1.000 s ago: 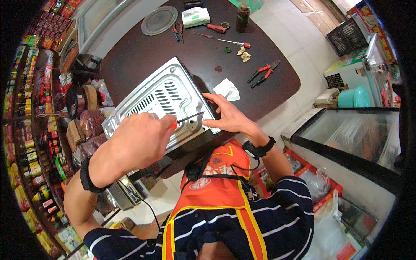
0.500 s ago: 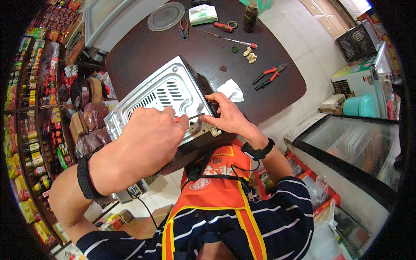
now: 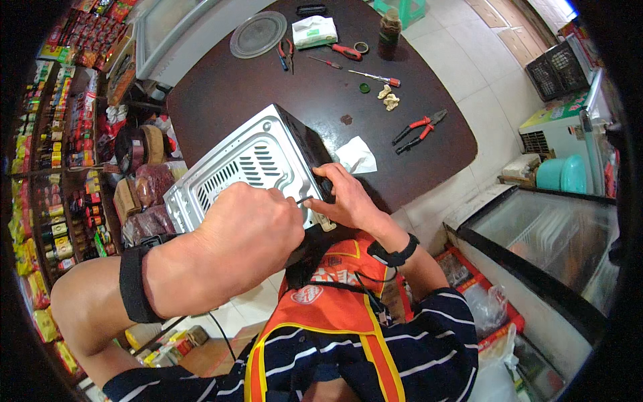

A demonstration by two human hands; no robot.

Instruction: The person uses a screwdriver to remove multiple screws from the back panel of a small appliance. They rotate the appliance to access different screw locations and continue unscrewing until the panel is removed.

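Two hands meet at the near right corner of a microwave oven that lies with its silver vented back panel turned up, at the near edge of the dark round table. The left hand is closed in a fist around a thin tool, only its dark tip showing as it points at the panel's corner. The right hand clamps the oven's black side at that same corner, thumb and fingers pressed on the casing to steady it.

To do this well, I judge the tip should sit square in whatever fastener it meets, with pressure kept in line with the shaft, while the right hand stops the casing from sliding off the table's edge.

Just beyond the oven lies a white paper scrap. Toward the right edge rest red-handled pliers; toward the far edge lie a red-handled screwdriver, a glass turntable plate and a white folded cloth.

The fist hides the tool's handle, so its kind cannot be told. The fastener itself, if any, is covered by the hands, and the oven's near edge is lost behind the left forearm.
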